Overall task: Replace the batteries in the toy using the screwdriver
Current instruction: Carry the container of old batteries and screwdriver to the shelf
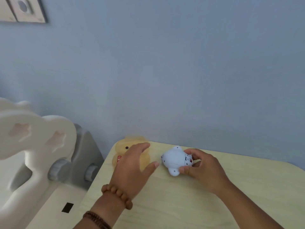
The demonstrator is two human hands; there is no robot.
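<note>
I see the pale blue toy (pixel 173 160) lying on the light wooden table (pixel 214 204), far side, near the wall. Right hand (pixel 199 167) grips its right end, thumb and fingers curled round it. Left hand (pixel 133 164) is spread flat, fingers straight, over a blurred yellow toy (pixel 122 148) just left of the blue one; I can't tell if it's touching. Bead bracelets (pixel 117 195) on left wrist. White plastic furniture (pixel 33 138) stands far left.
</note>
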